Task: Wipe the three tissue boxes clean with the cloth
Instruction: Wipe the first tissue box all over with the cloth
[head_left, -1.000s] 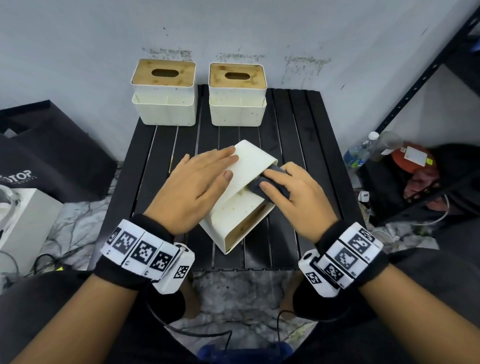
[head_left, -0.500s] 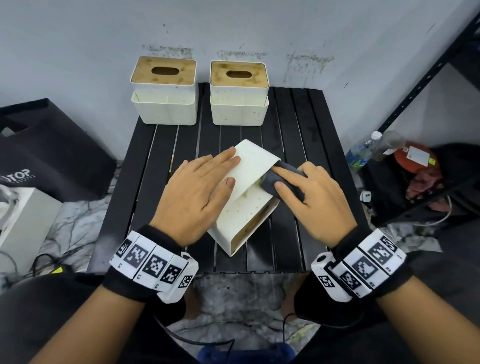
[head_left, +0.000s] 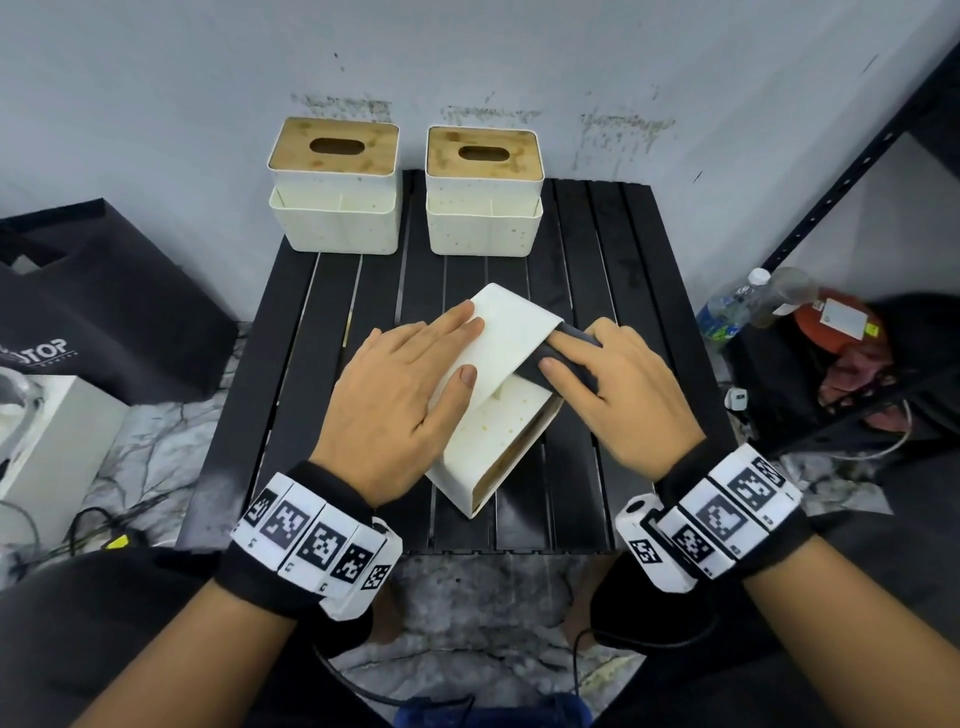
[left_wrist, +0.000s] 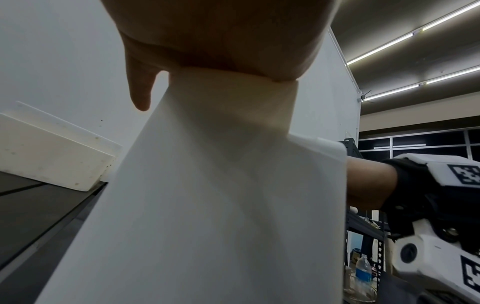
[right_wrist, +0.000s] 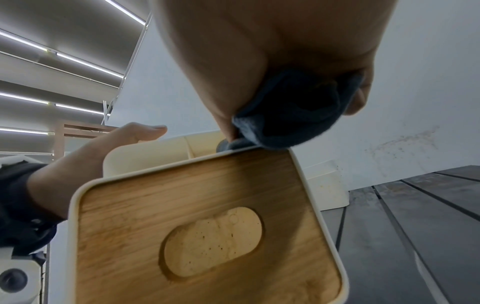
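Note:
Two cream tissue boxes with wooden lids stand at the table's back, one on the left (head_left: 332, 208) and one on the right (head_left: 483, 213). A third box (head_left: 493, 426) lies tipped on its side mid-table; its wooden lid (right_wrist: 207, 205) faces the right wrist view and its plain wall (left_wrist: 221, 205) fills the left wrist view. My left hand (head_left: 410, 395) presses flat on its upper face with straight fingers. My right hand (head_left: 618, 400) pinches a bunched dark cloth (head_left: 563, 364) (right_wrist: 291, 115) and holds it against the box's upper right edge.
The black slatted table (head_left: 613, 270) stands against a grey wall. A black bag (head_left: 104, 317) and a white case (head_left: 47, 447) lie on the floor at left. A water bottle (head_left: 727, 306) and clutter sit by a black metal rack (head_left: 857, 171) at right.
My right hand has slid the cloth a little farther along the box's right edge, away from me. My left hand has stayed flat on the box.

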